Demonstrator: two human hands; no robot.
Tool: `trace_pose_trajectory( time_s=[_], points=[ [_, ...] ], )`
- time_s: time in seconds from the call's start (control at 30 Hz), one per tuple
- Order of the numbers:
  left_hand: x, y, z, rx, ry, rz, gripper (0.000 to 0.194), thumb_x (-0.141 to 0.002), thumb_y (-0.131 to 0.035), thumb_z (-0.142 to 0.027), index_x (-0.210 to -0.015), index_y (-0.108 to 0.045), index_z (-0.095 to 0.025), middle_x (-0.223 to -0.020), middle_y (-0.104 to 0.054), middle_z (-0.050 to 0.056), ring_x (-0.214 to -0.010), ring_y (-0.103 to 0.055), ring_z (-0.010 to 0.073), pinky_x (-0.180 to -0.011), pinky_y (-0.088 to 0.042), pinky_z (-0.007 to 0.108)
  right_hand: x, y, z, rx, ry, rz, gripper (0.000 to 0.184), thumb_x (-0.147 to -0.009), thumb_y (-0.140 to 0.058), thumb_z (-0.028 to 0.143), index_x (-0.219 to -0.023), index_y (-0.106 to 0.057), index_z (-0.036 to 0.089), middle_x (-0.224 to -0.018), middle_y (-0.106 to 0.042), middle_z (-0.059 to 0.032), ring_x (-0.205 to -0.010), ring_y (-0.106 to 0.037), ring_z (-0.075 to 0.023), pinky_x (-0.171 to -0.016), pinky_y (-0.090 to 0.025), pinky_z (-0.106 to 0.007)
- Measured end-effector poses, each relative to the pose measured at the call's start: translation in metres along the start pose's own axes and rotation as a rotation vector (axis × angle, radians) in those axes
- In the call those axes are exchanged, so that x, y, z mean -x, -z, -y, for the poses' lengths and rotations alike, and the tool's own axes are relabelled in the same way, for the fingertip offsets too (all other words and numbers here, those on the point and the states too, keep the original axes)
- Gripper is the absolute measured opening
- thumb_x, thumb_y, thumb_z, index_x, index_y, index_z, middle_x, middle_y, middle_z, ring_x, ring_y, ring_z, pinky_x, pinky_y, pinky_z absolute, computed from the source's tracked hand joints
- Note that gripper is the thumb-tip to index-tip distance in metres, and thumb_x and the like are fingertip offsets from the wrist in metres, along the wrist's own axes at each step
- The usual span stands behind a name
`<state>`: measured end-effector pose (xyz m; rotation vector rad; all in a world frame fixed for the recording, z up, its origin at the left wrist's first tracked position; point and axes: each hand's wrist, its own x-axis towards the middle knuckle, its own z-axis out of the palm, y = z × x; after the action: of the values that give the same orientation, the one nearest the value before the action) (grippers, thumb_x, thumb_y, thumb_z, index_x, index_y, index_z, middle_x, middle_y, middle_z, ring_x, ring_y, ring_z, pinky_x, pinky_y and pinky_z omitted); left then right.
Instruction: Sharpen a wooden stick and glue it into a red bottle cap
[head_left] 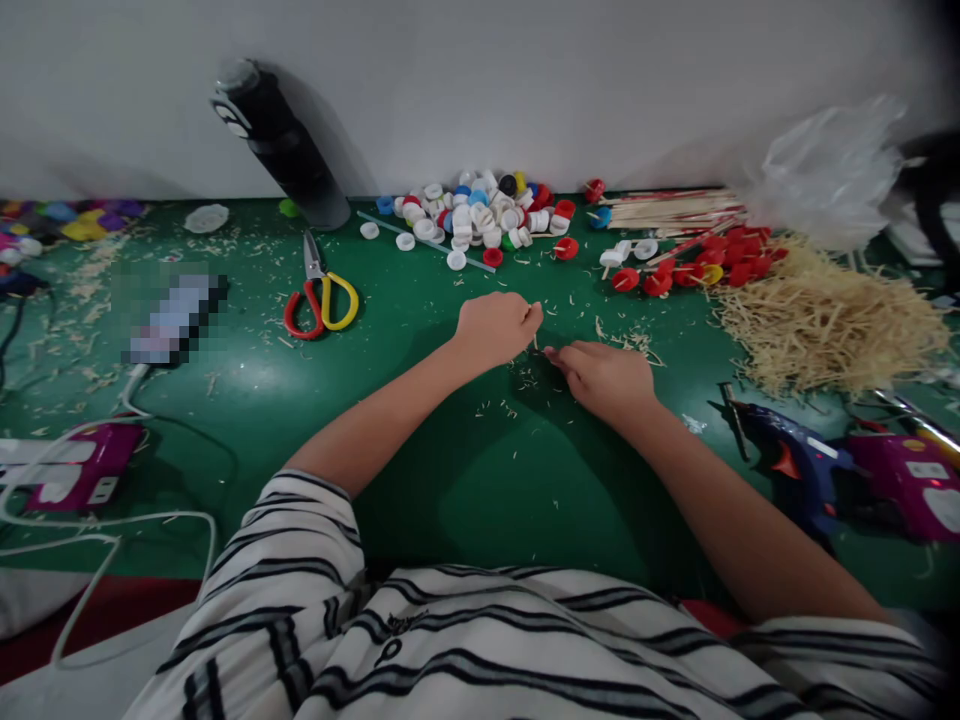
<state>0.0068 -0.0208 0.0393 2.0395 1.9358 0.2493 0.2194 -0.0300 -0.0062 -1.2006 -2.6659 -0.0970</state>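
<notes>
Bottle (292, 160): one. Phone (176, 320): one. Scissors (316, 273): one pair. Glue gun (802, 450): one fully visible. Magenta socket boxes (885, 465): two. Caps (487, 215): dozens, overlapping.

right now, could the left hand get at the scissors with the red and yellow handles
Probably yes: the scissors lie on the green tabletop to the left of the left hand, with nothing large between, though that hand seems to pinch a thin pale piece.

Spreads wide as a green tabletop (465, 490), meets a pale grey wall (480, 90) along the back, catches whitish glare (255, 377) at left, fades into shadow near the front edge
</notes>
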Motion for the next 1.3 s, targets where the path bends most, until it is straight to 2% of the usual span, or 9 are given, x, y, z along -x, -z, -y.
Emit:
trace_pose_trajectory(
  time_s=[0.13, 0.27, 0.4, 0.57, 0.8, 0.9, 1.0, 1.17, 1.3],
  points=[
    [0.000, -0.001, -0.003, -0.022, -0.040, 0.016, 0.062, -0.110, -0.028, -0.047, -0.079, -0.074, -0.017, -0.079, -0.069, 0.011, -0.074, -0.060, 0.0207, -0.065, -0.033, 0.034, -0.003, 0.003, 0.000, 0.008, -0.010, -0.043, 0.051, -0.113, -0.039, 0.039, -0.091, -0.081, 0.021, -0.083, -0.079, -0.0059, -0.074, -0.066, -0.0171, -0.057, -0.019, -0.033],
    [-0.002, -0.003, -0.006, -0.020, -0.039, 0.009, 0.060, -0.110, -0.028, -0.046, -0.087, -0.076, -0.017, -0.087, -0.073, 0.011, -0.080, -0.063, 0.0213, -0.066, -0.034, 0.033, -0.004, 0.001, -0.001, 0.001, -0.021, 0.011, 0.051, -0.112, -0.039, 0.039, -0.088, -0.080, 0.021, -0.084, -0.078, -0.0057, -0.075, -0.066, -0.0171, -0.057, -0.017, -0.033],
    [-0.002, -0.003, -0.009, -0.025, -0.061, 0.013, 0.059, -0.110, -0.029, -0.045, -0.082, -0.073, -0.017, -0.083, -0.072, 0.011, -0.078, -0.062, 0.0207, -0.064, -0.031, 0.033, -0.001, 0.001, -0.001, 0.021, 0.000, 0.054, 0.047, -0.111, -0.042, 0.039, -0.092, -0.081, 0.021, -0.083, -0.077, -0.0055, -0.071, -0.061, -0.0173, -0.057, -0.016, -0.034],
    [-0.006, -0.004, -0.008, -0.006, -0.068, -0.004, 0.059, -0.109, -0.030, -0.046, -0.078, -0.071, -0.018, -0.083, -0.072, 0.011, -0.076, -0.060, 0.0199, -0.064, -0.031, 0.034, -0.004, 0.004, 0.001, 0.033, -0.028, -0.024, 0.047, -0.113, -0.040, 0.037, -0.097, -0.082, 0.022, -0.085, -0.078, -0.0056, -0.074, -0.063, -0.0177, -0.058, -0.017, -0.035],
    [-0.003, 0.002, -0.011, -0.011, -0.047, 0.041, 0.059, -0.109, -0.029, -0.044, -0.084, -0.075, -0.018, -0.081, -0.071, 0.011, -0.079, -0.061, 0.0214, -0.069, -0.037, 0.033, -0.001, 0.004, 0.004, 0.007, -0.049, 0.096, 0.042, -0.111, -0.043, 0.034, -0.101, -0.082, 0.024, -0.090, -0.080, -0.0046, -0.075, -0.064, -0.0175, -0.056, -0.016, -0.034],
    [0.001, 0.005, -0.014, -0.036, -0.073, 0.056, 0.059, -0.109, -0.027, -0.044, -0.089, -0.076, -0.017, -0.078, -0.069, 0.011, -0.076, -0.061, 0.0220, -0.068, -0.036, 0.034, -0.002, 0.007, 0.003, 0.024, -0.038, 0.100, 0.040, -0.110, -0.045, 0.035, -0.108, -0.083, 0.024, -0.090, -0.080, -0.0055, -0.076, -0.065, -0.0184, -0.056, -0.016, -0.034],
    [0.002, 0.006, -0.015, -0.053, -0.093, 0.062, 0.059, -0.109, -0.026, -0.044, -0.091, -0.076, -0.017, -0.077, -0.068, 0.011, -0.074, -0.060, 0.0223, -0.065, -0.034, 0.035, -0.005, 0.007, 0.001, 0.049, -0.046, 0.069, 0.046, -0.112, -0.041, 0.036, -0.101, -0.083, 0.022, -0.087, -0.079, -0.0074, -0.079, -0.066, -0.0195, -0.057, -0.017, -0.034],
    [0.002, 0.005, -0.015, -0.041, -0.095, 0.056, 0.057, -0.109, -0.027, -0.042, -0.088, -0.074, -0.017, -0.080, -0.070, 0.011, -0.076, -0.062, 0.0218, -0.066, -0.034, 0.034, -0.005, 0.003, -0.001, 0.021, -0.041, 0.097, 0.035, -0.109, -0.048, 0.033, -0.108, -0.082, 0.025, -0.097, -0.082, -0.0056, -0.082, -0.069, -0.0189, -0.058, -0.018, -0.033],
    [0.000, 0.004, -0.013, -0.042, -0.070, 0.068, 0.055, -0.110, -0.028, -0.041, -0.093, -0.075, -0.016, -0.085, -0.071, 0.012, -0.082, -0.065, 0.0228, -0.070, -0.037, 0.034, -0.005, 0.005, -0.002, 0.020, -0.032, 0.063, 0.044, -0.112, -0.042, 0.037, -0.099, -0.081, 0.023, -0.091, -0.080, -0.0057, -0.079, -0.068, -0.0181, -0.058, -0.018, -0.033]
  ],
)
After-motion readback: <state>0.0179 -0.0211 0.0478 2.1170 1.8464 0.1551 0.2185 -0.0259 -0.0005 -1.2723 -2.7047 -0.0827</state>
